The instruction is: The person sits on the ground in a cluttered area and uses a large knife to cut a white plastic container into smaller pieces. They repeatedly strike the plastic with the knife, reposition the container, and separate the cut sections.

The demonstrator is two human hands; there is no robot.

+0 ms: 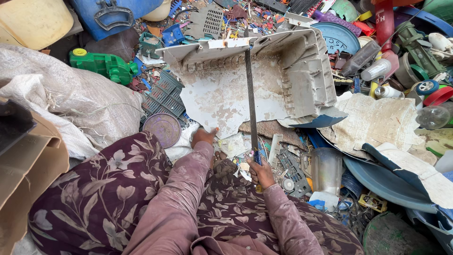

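Note:
A large broken white plastic casing (222, 94) lies on the scrap heap in front of me, its ribbed walls turned up. My left hand (204, 136) grips its near torn edge. My right hand (260, 172) is shut on the handle of a long dark blade (250, 94), which stands nearly upright with its tip against the casing's far rim. My lap in floral maroon cloth (108, 198) fills the lower part of the view.
A grey woven sack (71, 99) lies at the left beside a cardboard box (23, 174). A green toy truck (106, 63), a blue jerrycan (113, 16), a clear plastic jug (325, 167), a blue basin (382, 182) and several bottles and broken plastic bits surround me.

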